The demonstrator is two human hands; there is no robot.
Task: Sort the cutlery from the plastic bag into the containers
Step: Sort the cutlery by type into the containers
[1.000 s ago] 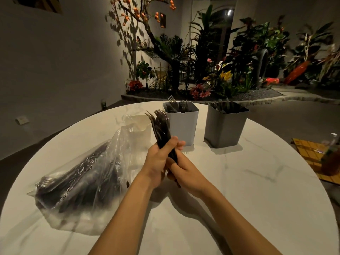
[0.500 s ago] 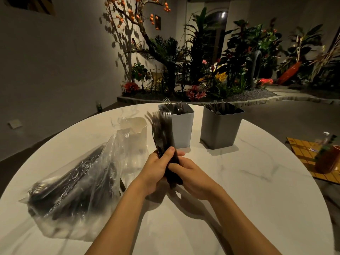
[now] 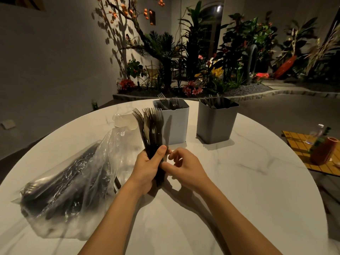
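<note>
The round marble desk (image 3: pixel 242 183) filled the lower view, pale under warm light, with a planted bed (image 3: pixel 202 70) of palms and flowers behind it. Off the right edge sat a yellow mat (image 3: pixel 301 144) with an orange vase (image 3: pixel 322 150) on it.

On the left of the desk lay the plastic bag (image 3: pixel 73 181), crumpled and clear, on its side, with a dark heap of cutlery showing through it.

At the far side stood the two containers, side by side but apart. The grey container (image 3: pixel 215 126) on the right had dark pieces poking above its rim. The white container (image 3: pixel 177 127) on the left had fork heads standing up out of it.

In front of the white container was the bundle of forks (image 3: pixel 152 129), held upright with the tines fanned out on top. The left hand (image 3: pixel 145 170) gripped its handles, thumb laid across the front, the other fingers wrapped round behind.

The right hand (image 3: pixel 185 167) sat just beside it, touching. Its fingers (image 3: pixel 173 153) were curled in, thumb and forefinger pinching a slim piece (image 3: pixel 168 128) at the bundle's right edge. That was possibly a knife, though the light was too dim to be sure. Its dark blade showed against the white wall behind.
</note>
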